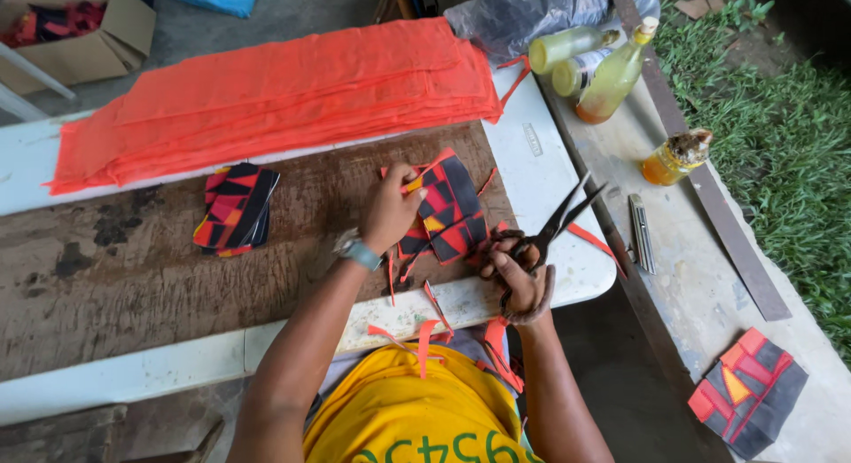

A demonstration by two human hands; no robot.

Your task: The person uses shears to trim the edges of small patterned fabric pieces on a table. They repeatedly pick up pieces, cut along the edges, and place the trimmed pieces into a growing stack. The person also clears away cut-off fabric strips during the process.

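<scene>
While left hand [388,210] pinches patchwork cloth [450,207], right hand [519,272] grips open scissors [551,228].

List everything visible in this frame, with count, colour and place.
Orange fabric stack: one, orange, far side of table.
Patchwork piece: one, black, red and orange, under left hand.
Patchwork pile: one, same colours, table centre-left.
Patchwork piece on ledge: one, lower right.
Scissors: one, dark, in right hand, blades open.
Bottles: three yellowish, top right.
Jar: one, amber, ledge.
Cardboard box: one, brown, top left.
Orange offcuts: several, table edge and lap.
Left hand: grips the patchwork piece.
Right hand: holds scissors.
</scene>
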